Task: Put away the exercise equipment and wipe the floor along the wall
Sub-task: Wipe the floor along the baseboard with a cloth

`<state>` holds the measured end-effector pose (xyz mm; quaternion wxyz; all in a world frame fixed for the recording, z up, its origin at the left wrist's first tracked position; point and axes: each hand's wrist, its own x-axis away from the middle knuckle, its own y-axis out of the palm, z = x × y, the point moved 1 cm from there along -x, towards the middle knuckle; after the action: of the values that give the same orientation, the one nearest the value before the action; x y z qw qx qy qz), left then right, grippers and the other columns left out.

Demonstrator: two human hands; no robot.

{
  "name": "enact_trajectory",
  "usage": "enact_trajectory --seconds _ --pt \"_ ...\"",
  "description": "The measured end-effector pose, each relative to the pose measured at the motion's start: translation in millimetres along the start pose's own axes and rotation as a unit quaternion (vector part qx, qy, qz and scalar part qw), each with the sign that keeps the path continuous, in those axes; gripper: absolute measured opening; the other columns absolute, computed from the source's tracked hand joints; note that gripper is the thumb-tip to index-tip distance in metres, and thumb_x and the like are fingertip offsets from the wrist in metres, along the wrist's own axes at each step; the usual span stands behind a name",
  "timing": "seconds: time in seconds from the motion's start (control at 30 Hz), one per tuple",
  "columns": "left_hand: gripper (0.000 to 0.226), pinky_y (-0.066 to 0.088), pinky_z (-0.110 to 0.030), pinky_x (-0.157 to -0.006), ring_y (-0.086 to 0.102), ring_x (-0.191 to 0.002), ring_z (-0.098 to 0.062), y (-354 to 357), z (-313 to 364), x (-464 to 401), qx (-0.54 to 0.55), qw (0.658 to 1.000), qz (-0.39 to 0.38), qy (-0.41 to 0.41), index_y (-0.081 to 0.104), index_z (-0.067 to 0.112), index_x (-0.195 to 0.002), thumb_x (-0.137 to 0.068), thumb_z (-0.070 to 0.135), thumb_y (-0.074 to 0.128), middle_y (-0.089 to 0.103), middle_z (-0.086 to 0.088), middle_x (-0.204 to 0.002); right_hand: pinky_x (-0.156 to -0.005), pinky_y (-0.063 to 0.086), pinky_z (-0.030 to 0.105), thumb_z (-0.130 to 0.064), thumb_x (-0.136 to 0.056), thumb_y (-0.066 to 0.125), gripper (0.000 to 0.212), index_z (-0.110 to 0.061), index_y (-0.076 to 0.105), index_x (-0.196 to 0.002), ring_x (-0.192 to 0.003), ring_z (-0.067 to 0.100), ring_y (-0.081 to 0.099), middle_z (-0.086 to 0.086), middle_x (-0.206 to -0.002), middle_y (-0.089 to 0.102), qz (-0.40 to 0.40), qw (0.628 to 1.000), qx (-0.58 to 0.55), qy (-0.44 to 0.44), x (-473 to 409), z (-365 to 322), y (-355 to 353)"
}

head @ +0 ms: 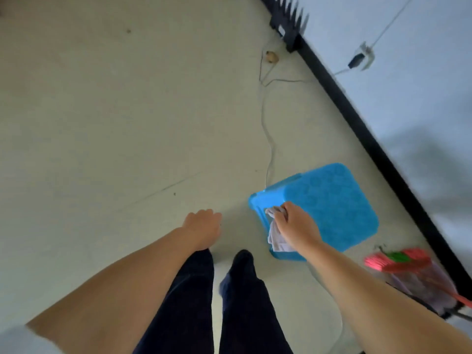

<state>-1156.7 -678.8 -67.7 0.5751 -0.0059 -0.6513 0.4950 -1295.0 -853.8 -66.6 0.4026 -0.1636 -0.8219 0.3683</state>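
Observation:
My right hand (296, 222) grips a crumpled white cloth (277, 236) that hangs down over the near corner of a blue plastic stool (332, 205). The stool stands on the pale floor (127, 123) close to the wall. My left hand (204, 226) hangs in front of my legs with its fingers loosely curled and holds nothing. The black skirting (357, 123) runs diagonally along the white wall (408, 85) on the right.
A thin cable (268, 134) snakes over the floor from the stool toward a small brown object (271, 56). A black spiked rack (288, 24) stands at the wall's far end. A pink broom head (398, 259) and dustpan lie at right. A plug (356, 60) hangs on the wall.

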Motion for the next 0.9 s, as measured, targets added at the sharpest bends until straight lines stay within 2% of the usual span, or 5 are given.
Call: enact_trajectory --seconds 0.13,0.23,0.33,0.53,0.9 --pt "0.037 0.042 -0.035 -0.089 0.051 -0.112 -0.025 23.6 -74.4 75.9 0.134 0.982 0.051 -0.12 0.045 0.014 -0.132 -0.098 0.018 0.031 0.05 -0.007 -0.128 -0.068 0.036 0.032 -0.032 -0.096 0.042 0.022 -0.013 0.049 -0.089 -0.087 0.028 0.055 0.006 -0.094 0.059 -0.055 0.994 0.06 -0.079 18.1 -75.4 29.3" --pt "0.035 0.047 -0.038 -0.089 0.054 -0.108 -0.026 55.9 -124.8 127.5 0.205 0.959 0.064 -0.187 0.049 0.012 -0.129 -0.098 0.017 0.033 0.053 -0.008 -0.126 -0.067 0.031 0.031 -0.033 -0.096 0.041 0.021 -0.017 0.042 -0.083 -0.087 0.029 0.053 0.006 -0.093 0.055 -0.09 0.98 0.106 -0.144 35.3 -139.3 60.7" --pt "0.034 0.049 -0.042 -0.09 0.056 -0.105 -0.028 98.8 -170.0 181.8 0.313 0.911 0.069 -0.258 0.051 0.013 -0.123 -0.095 0.02 0.033 0.056 -0.009 -0.123 -0.068 0.031 0.031 -0.033 -0.094 0.043 0.017 -0.02 0.044 -0.083 -0.097 0.032 0.057 0.011 -0.103 0.06 -0.115 0.959 0.156 -0.207 53.3 -208.6 99.4" --pt "0.037 0.047 -0.039 -0.092 0.053 -0.115 -0.028 185.3 -269.5 288.6 0.405 0.842 0.084 -0.346 0.044 0.014 -0.133 -0.1 0.025 0.031 0.051 -0.009 -0.132 -0.076 0.042 0.034 -0.031 -0.094 0.041 0.02 -0.013 0.05 -0.09 -0.101 0.032 0.057 0.014 -0.111 0.061 -0.17 0.91 0.236 -0.296 87.7 -349.6 208.0" --pt "0.036 0.045 -0.033 -0.085 0.056 -0.111 -0.029 259.0 -452.1 432.6 0.481 0.697 0.184 -0.499 0.049 0.012 -0.128 -0.099 0.027 0.033 0.057 -0.008 -0.126 -0.075 0.039 0.033 -0.033 -0.095 0.039 0.022 -0.014 0.05 -0.096 -0.102 0.029 0.055 0.01 -0.114 0.057 -0.259 0.762 0.304 -0.51 220.9 -613.2 380.4"
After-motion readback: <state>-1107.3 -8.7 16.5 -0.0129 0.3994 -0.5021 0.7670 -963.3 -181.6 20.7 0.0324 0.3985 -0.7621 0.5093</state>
